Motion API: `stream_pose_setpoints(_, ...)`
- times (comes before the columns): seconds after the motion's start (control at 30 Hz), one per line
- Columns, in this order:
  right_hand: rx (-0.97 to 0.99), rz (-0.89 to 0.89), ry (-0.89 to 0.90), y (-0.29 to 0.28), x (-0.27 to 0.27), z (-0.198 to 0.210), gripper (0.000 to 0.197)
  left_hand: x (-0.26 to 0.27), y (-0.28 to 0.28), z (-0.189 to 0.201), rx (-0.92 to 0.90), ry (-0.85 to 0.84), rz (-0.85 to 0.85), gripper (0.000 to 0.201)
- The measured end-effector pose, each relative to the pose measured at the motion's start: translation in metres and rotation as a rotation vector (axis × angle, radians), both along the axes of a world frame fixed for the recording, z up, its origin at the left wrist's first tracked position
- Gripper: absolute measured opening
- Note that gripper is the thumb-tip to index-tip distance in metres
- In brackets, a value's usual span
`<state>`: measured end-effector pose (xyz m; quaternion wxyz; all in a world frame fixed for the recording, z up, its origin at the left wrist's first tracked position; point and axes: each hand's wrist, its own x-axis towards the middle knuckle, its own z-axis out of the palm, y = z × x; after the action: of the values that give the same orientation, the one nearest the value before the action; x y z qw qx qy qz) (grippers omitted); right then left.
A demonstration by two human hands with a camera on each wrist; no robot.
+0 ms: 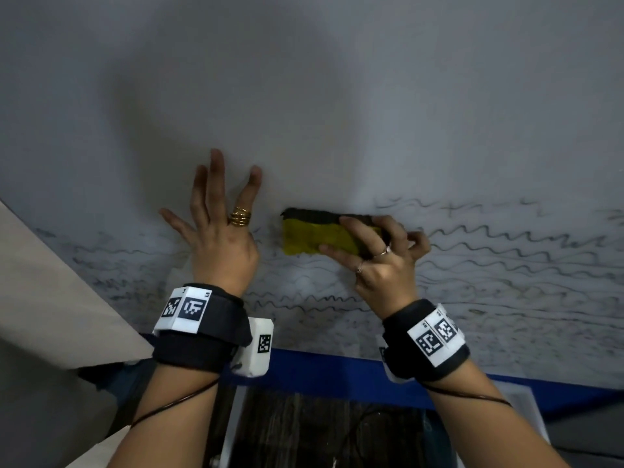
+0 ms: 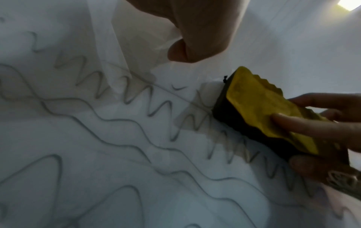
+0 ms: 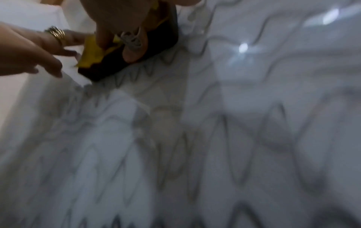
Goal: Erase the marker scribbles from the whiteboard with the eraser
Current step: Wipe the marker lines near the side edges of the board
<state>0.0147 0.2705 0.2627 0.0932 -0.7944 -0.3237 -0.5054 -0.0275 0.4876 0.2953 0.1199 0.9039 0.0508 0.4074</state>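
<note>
A whiteboard fills the head view, its upper part wiped and its lower band covered in wavy black marker scribbles. My right hand grips a yellow-backed eraser with a dark felt face, pressed flat to the board at the scribbles' upper edge. My left hand rests open on the board just left of the eraser, fingers spread upward. In the left wrist view the eraser sits on wavy lines. The right wrist view is blurred; the eraser shows at its top.
A blue frame edge runs along the board's bottom. A beige panel stands at the left. Below the frame lies a dark wooden surface with a cable.
</note>
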Motion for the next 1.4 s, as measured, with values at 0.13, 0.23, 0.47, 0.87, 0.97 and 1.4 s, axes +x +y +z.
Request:
stream_pose_setpoints(0.13,0.129,0.057,-0.075,-0.007,0.000,0.042,0.049,0.003,-0.008,0.000,-0.056,-0.024,0.012,0.100)
stream_pose_setpoints(0.23,0.169,0.016,-0.108,-0.010,0.005,0.051,0.060,0.001,-0.010,0.002,-0.089,-0.023,-0.002,0.098)
stream_pose_setpoints(0.47,0.041,-0.017,-0.059,-0.028,0.001,0.032,0.047,-0.006,-0.037,0.013,-0.148,-0.146,-0.085,0.076)
stream_pose_setpoints(0.87,0.039,-0.073,-0.071,-0.057,-0.001,0.013,0.051,0.007,-0.077,-0.032,0.013,-0.308,-0.276,0.019)
stream_pose_setpoints(0.97,0.013,-0.065,-0.117,-0.067,0.000,0.045,0.046,0.009,-0.087,-0.016,0.029,-0.332,-0.243,0.032)
stream_pose_setpoints(1.4,0.153,-0.108,-0.206,-0.088,0.016,-0.014,0.048,0.020,-0.127,-0.037,0.053,-0.466,-0.193,0.022)
